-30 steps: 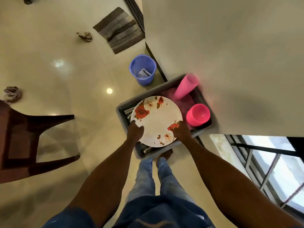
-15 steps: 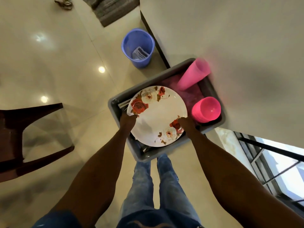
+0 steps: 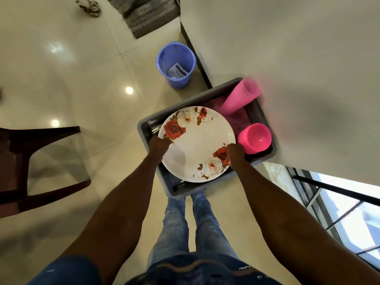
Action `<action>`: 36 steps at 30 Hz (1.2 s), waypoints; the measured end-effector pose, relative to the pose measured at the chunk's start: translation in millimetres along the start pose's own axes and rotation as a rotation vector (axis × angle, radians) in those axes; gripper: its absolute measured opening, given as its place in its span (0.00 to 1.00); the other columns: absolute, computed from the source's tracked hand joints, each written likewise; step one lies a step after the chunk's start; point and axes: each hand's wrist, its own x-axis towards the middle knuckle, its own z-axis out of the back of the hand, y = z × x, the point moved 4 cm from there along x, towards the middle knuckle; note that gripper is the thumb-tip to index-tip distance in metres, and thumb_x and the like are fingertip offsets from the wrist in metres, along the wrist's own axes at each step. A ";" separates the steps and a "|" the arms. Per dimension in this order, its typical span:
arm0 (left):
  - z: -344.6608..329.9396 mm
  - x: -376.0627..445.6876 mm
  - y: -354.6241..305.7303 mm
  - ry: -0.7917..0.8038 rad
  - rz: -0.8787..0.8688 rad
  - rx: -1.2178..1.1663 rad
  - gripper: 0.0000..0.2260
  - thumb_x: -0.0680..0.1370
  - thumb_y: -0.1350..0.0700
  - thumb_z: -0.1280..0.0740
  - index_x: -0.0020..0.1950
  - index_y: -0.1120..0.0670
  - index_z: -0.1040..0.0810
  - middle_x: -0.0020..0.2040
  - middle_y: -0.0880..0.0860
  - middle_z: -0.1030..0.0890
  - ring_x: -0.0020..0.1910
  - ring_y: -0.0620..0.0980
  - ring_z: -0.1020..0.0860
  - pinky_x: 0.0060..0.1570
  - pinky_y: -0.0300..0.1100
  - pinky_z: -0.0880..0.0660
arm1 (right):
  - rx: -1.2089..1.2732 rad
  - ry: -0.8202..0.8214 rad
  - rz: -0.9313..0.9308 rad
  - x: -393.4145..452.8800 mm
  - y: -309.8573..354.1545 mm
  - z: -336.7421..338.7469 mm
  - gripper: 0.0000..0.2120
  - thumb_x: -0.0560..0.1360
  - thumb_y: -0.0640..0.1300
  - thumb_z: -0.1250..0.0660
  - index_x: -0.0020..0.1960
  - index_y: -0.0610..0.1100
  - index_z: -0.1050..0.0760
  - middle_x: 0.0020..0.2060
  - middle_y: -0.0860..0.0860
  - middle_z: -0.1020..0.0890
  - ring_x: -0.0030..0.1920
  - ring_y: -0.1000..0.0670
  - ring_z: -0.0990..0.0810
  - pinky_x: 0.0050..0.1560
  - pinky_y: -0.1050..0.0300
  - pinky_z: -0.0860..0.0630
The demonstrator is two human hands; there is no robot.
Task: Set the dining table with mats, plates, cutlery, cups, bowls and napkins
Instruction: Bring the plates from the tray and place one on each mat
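Both my hands carry a grey plastic tub (image 3: pixel 207 95) above the floor, in front of my legs. My left hand (image 3: pixel 158 147) grips its left rim and my right hand (image 3: pixel 236 154) grips its near right rim, both thumbs touching the plate's edge. A white plate with red and cream roses (image 3: pixel 197 144) lies on top inside the tub. Beside it are a stack of pink bowls (image 3: pixel 255 138), a stack of pink cups lying tilted (image 3: pixel 239 97) and a pink cloth (image 3: pixel 239 120). Dark cutlery (image 3: pixel 154 128) shows under the plate's left edge.
A blue waste bin (image 3: pixel 175 66) stands on the glossy tiled floor just ahead by a white wall (image 3: pixel 298 58). A dark wooden chair (image 3: pixel 30 161) is at the left, a grey mat (image 3: pixel 148 13) ahead, a crumpled rag (image 3: pixel 89 8) far left, a window grille (image 3: pixel 329 202) lower right.
I have stepped forward with the tub held the same way. The chair has slid left and down in view, and the mat now sits at the top edge.
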 end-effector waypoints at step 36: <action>484.2 -203.3 362.9 -0.822 0.219 -1.172 0.17 0.68 0.46 0.28 0.50 0.57 0.17 0.44 0.53 0.16 0.45 0.55 0.17 0.51 0.50 0.20 | -0.751 0.306 0.924 -382.7 -100.8 -500.3 0.19 0.82 0.48 0.43 0.63 0.33 0.28 0.60 0.37 0.23 0.60 0.37 0.24 0.60 0.47 0.28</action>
